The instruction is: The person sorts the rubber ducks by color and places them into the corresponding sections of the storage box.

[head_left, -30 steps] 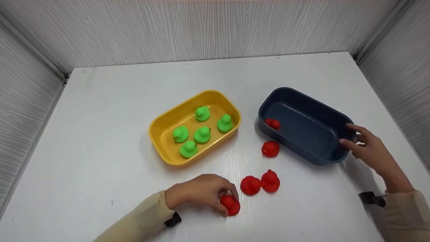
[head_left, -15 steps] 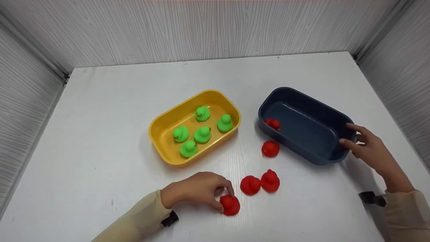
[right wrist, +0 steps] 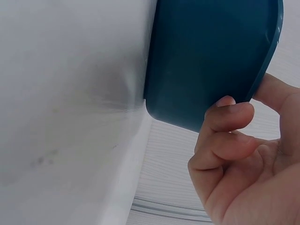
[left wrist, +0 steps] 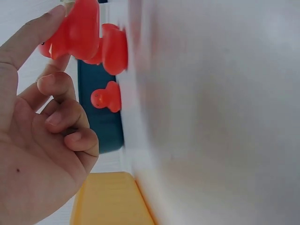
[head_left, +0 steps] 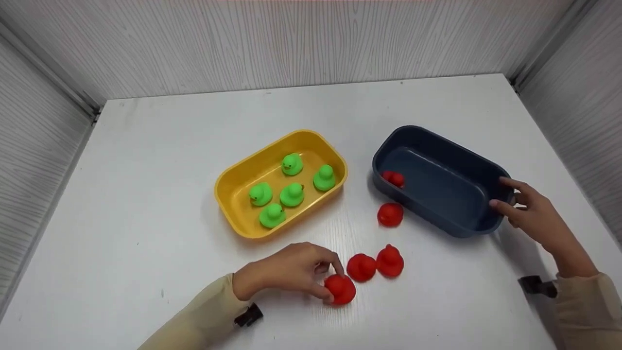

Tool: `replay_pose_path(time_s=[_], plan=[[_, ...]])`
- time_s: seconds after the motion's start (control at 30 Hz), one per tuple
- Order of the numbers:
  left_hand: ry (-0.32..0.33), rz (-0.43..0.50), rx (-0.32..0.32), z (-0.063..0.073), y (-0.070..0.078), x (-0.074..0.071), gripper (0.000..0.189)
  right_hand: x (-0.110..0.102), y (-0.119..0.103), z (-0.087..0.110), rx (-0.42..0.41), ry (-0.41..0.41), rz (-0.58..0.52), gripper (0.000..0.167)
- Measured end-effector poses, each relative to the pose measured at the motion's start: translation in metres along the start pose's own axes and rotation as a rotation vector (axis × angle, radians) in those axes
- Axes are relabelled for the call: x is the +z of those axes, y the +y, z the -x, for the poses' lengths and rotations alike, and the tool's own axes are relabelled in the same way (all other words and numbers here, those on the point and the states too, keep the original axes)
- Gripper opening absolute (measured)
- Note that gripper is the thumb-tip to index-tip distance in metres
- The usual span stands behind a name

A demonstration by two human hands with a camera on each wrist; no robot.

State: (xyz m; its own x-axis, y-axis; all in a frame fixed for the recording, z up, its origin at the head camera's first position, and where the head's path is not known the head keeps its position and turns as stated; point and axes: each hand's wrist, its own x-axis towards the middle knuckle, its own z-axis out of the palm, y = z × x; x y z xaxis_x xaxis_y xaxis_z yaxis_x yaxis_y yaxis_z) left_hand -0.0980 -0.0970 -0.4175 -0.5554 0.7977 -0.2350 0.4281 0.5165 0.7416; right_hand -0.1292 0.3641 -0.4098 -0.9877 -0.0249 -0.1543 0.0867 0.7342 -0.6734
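Note:
My left hand (head_left: pixel 291 267) pinches a red toy duck (head_left: pixel 344 291) between thumb and fingers, low over the white table. The left wrist view shows that duck (left wrist: pixel 82 30) at the thumb tip, the other fingers curled below it. Just to its right, two red ducks (head_left: pixel 362 267) sit side by side, and another red duck (head_left: pixel 390 215) lies by the near wall of the dark blue bin (head_left: pixel 437 182). My right hand (head_left: pixel 537 218) grips that bin's right end, thumb over the rim. In the right wrist view, fingers (right wrist: pixel 229 117) curl against its outer wall.
Left of the blue bin stands a yellow bin (head_left: pixel 233 194) holding several green ducks (head_left: pixel 292 194). Red (head_left: pixel 394 179) shows in the blue bin's left corner, partly hidden by its wall. A wood-grain panel (head_left: pixel 311 43) rises behind the table, with side panels left and right.
The red duck in my left hand has shifted slightly right and away from me, closer to the pair of ducks. My right hand and the blue bin have stayed in place.

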Motion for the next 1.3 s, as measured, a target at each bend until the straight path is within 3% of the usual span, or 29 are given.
replay_pose_path(time_s=[0.13, 0.5, 0.73, 0.97, 1.07, 1.3], plan=[[0.049, 0.060, 0.040, -0.001, 0.007, -0.006, 0.025, 0.000, 0.000, -0.001, -0.004, 0.005, 0.004, 0.071], [0.214, 0.094, 0.226, -0.014, 0.030, -0.022, 0.032, 0.000, 0.002, 0.000, -0.002, 0.004, -0.007, 0.071], [0.273, 0.099, 0.261, -0.025, 0.033, -0.026, 0.035, 0.002, 0.003, 0.000, -0.010, 0.012, -0.009, 0.070], [0.361, 0.090, 0.248, -0.041, 0.035, -0.031, 0.034, 0.002, 0.005, 0.000, -0.006, 0.016, 0.005, 0.070], [0.402, 0.075, 0.209, -0.049, 0.037, -0.033, 0.035, 0.002, 0.005, 0.000, -0.007, 0.015, 0.001, 0.070], [0.444, 0.253, 0.093, -0.073, 0.044, -0.039, 0.037, 0.001, 0.002, 0.000, 0.000, 0.011, 0.001, 0.071]])
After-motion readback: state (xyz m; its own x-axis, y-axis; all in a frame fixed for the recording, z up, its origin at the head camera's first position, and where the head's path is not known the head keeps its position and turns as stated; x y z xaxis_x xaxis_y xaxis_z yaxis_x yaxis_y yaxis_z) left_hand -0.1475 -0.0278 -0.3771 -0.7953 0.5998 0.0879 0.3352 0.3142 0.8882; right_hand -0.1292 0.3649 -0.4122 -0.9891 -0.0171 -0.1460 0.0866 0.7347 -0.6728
